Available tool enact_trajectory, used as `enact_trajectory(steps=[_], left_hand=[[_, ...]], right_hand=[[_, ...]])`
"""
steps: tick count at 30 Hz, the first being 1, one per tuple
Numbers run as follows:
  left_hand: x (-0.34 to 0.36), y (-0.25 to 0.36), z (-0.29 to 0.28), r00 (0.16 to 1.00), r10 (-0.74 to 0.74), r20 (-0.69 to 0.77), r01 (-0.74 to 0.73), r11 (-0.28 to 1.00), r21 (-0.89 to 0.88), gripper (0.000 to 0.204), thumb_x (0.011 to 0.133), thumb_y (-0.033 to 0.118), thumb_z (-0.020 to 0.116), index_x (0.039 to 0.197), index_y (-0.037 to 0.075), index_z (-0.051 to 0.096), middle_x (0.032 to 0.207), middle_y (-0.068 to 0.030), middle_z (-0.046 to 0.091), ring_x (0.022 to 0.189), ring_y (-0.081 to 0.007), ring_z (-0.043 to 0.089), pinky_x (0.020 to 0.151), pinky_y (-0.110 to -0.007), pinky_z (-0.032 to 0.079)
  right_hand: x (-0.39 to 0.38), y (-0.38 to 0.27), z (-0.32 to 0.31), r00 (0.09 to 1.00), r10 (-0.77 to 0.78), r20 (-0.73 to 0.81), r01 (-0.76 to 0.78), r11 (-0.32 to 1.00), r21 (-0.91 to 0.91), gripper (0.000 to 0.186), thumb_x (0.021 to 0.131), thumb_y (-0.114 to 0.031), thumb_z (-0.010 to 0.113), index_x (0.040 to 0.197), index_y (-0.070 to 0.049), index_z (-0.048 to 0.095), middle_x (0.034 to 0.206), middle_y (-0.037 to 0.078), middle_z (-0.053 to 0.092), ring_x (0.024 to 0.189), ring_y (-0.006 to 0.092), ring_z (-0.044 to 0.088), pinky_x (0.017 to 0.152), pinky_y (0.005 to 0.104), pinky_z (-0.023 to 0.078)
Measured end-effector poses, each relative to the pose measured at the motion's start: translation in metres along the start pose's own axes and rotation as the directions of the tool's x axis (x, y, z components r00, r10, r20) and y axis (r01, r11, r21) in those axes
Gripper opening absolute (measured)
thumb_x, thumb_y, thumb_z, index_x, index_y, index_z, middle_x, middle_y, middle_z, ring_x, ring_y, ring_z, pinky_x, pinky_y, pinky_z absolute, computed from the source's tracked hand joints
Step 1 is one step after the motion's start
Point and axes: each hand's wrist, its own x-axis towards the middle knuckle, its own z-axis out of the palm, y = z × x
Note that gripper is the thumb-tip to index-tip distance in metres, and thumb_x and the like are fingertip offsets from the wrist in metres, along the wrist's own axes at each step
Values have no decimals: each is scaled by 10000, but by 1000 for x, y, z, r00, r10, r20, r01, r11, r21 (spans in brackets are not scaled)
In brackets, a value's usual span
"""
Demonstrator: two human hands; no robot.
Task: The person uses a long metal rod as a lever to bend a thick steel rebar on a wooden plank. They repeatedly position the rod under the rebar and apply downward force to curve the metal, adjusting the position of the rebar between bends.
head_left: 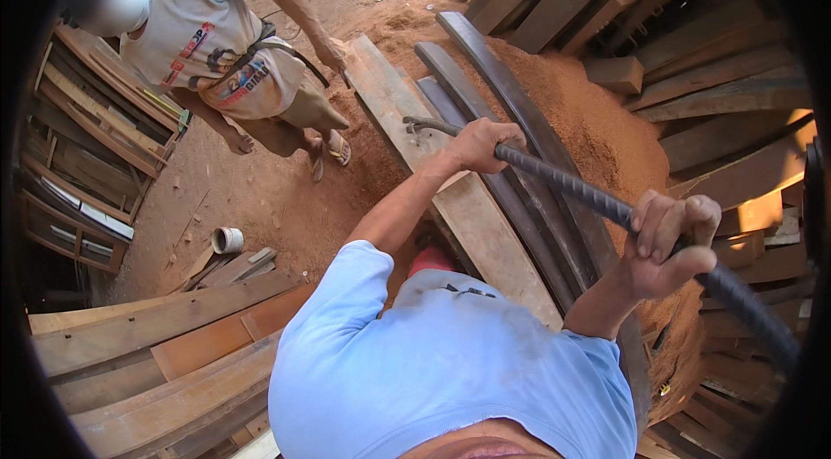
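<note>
Left hand (489,147) and right hand (672,238) grip a dark ribbed bar (567,186) (its far end bent). Beneath lies a pale plank (495,241); a co-worker (216,39) stands nearby.

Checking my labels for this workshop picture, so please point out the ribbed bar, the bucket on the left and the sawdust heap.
Ribbed bar (567,185): head view, on its middle stretch.
Bucket (231,240): head view, on its side.
Sawdust heap (613,135): head view, on its broad surface.
</note>
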Motion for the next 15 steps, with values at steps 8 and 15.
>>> enact_trajectory(steps=[8,15], left_hand=[[-4,-2,49,997,-48,-57,50,998,37,224,740,88,709,958,133,682,720,-98,677,707,-335,697,643,-431,524],[-3,43,44,997,-24,71,29,997,-70,286,700,66,727,971,150,695,724,-82,696,722,-341,698,665,-439,541]], right_hand=[[-20,-9,-33,795,165,-584,-178,983,35,427,1029,-529,543,961,-110,592,637,-59,338,589,76,374,689,280,404],[-12,-54,-43,975,45,-220,-15,990,140,558,896,-534,745,1148,-55,610,667,-69,418,623,64,441,730,281,438]])
